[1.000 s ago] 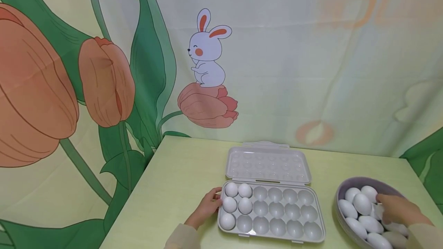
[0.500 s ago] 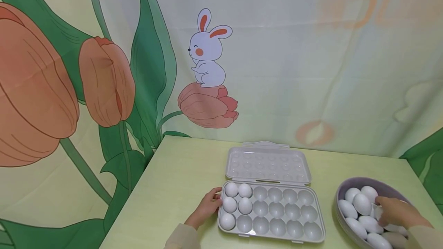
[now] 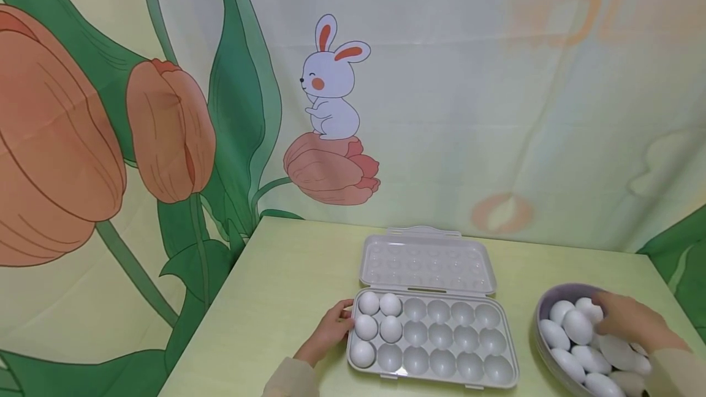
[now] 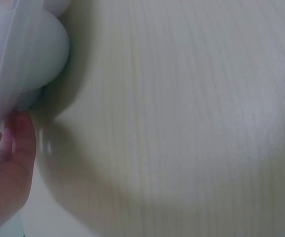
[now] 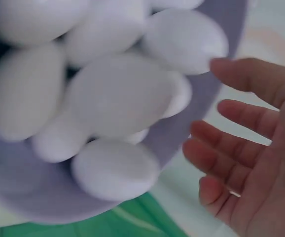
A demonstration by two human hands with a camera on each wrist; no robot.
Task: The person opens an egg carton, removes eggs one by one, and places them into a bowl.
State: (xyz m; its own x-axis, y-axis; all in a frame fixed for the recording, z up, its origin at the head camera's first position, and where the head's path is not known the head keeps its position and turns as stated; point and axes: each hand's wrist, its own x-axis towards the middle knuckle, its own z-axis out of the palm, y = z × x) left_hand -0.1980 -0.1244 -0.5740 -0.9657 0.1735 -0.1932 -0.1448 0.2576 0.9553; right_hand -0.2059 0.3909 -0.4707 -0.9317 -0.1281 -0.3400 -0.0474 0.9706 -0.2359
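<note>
My left hand (image 3: 329,328) grips the left rim of a white plastic egg box (image 3: 441,362), its thumb and fingers pinching the edge in the left wrist view. Several white eggs (image 3: 366,327) fill the two leftmost columns, except the near cup of the second; the other cups are bare. At the right, a purple-grey bowl (image 3: 567,291) holds a heap of white eggs (image 3: 578,327). Over its far right side is my right hand (image 3: 631,320). Its fingers are spread and hold nothing in the right wrist view, with the thumb tip right at an egg (image 5: 186,42).
The box's hinged lid (image 3: 430,259) lies folded back behind it. All this stands on a pale yellow table (image 3: 309,262). A cloth backdrop (image 3: 441,109) printed with tulips and a rabbit hangs behind the table's far edge.
My right hand has let go of an egg in the bowl and shifted towards the far rim, uncovering more eggs. The left hand and the egg box have stayed put.
</note>
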